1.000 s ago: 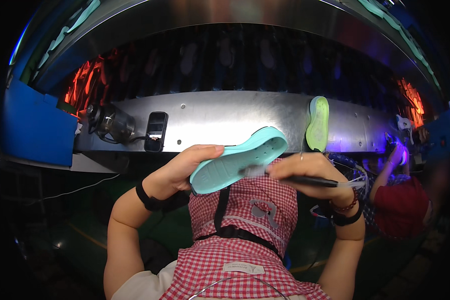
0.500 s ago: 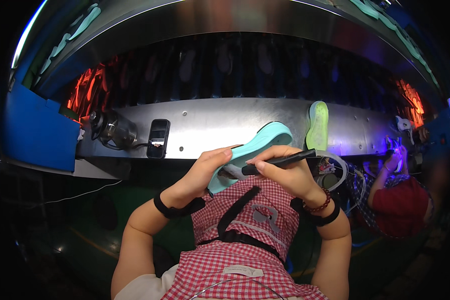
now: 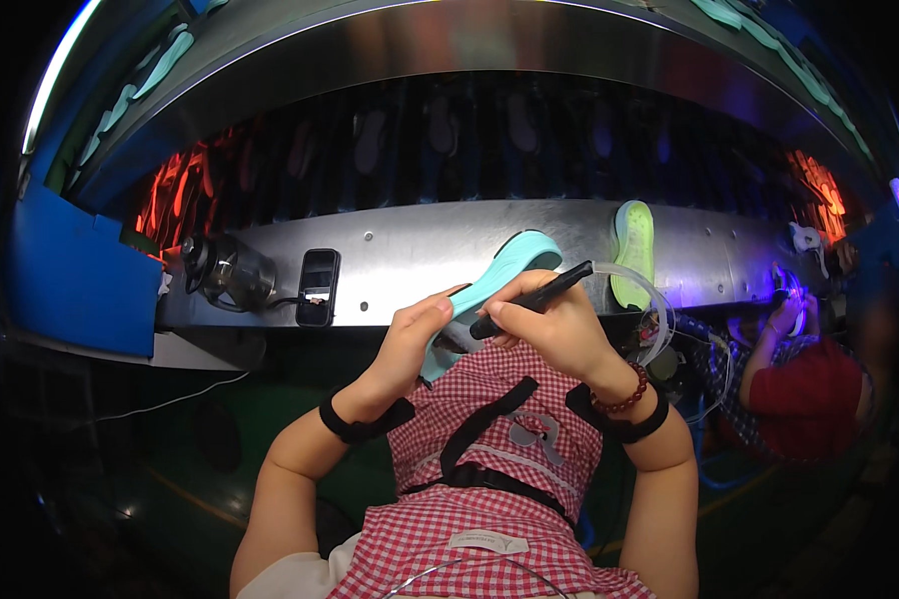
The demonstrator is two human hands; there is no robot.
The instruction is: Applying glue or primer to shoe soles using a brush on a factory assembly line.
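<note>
A turquoise shoe sole (image 3: 517,256) is held aslant above my lap, in front of the bench, its far end up and to the right. My left hand (image 3: 412,337) is closed round its left edge, thumb on top. In my right hand (image 3: 557,321) is a black pen-shaped tool (image 3: 557,288), gripped like a pen, with a clear tube (image 3: 655,292) running from its rear end. The tool's tip points at the sole's hollow inner side. Whether it touches is hard to see, and my right hand hides part of the sole.
A metal bench (image 3: 420,238) carries a glass jug (image 3: 232,275), a black phone (image 3: 318,288) and a yellow-green sole (image 3: 633,256). Behind it lies a dark rack of soles, with orange glow at both ends. Another person (image 3: 807,404) works at the right under violet light.
My right hand has shifted slightly left, and the tool now tilts more steeply with its rear end raised. The sole's far end has moved a little left and up.
</note>
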